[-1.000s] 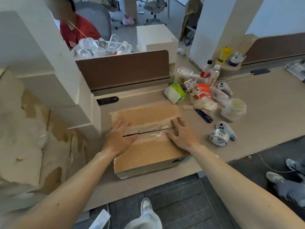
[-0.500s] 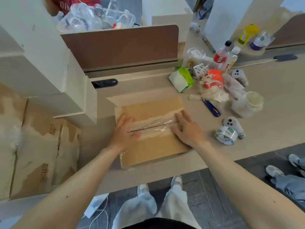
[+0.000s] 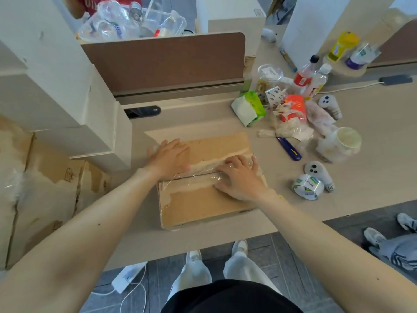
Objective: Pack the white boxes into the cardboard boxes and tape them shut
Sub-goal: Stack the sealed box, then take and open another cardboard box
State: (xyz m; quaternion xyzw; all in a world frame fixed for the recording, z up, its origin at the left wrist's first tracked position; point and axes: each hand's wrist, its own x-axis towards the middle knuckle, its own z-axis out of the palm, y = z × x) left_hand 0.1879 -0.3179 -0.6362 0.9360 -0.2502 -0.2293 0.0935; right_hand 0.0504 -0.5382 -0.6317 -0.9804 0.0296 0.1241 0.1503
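Two bare hands lie flat on a closed cardboard box (image 3: 203, 208), whose flaps hide whatever is inside. The palms cover part of its seam. Between them a wrinkled strip of clear tape (image 3: 203, 176) runs along the seam. The left hand (image 3: 169, 159) rests on the far left part of the lid, fingers straight and close together, gripping nothing. The right hand (image 3: 240, 177) presses on the tape toward the right end with its fingers (image 3: 232, 164) slightly spread and nearly straight, also gripping nothing. The right wrist hides part of the box's right edge.

At far left, worn cardboard sheets (image 3: 40, 195) are cut off by the frame. Above them rise stacked white blocks (image 3: 56, 91) of unclear kind. The box sits near the front edge of a pale beige bench (image 3: 361, 195), with grey floor tiles (image 3: 158, 274) and a white power strip (image 3: 128, 276) below. A brown divider panel (image 3: 162, 62) lines the back. Behind it stands a clear bin (image 3: 135, 21) heaped with plastic bottles.

Right of the box lie a green tissue pack (image 3: 249, 108), an orange packet (image 3: 293, 107) among crumpled wrappers, a blue utility knife (image 3: 290, 150) and a white jar (image 3: 340, 144). A tape roll (image 3: 307, 187) lies against a white controller (image 3: 317, 171). At the right edge, another person's shoes (image 3: 406, 222) are partly out of frame.
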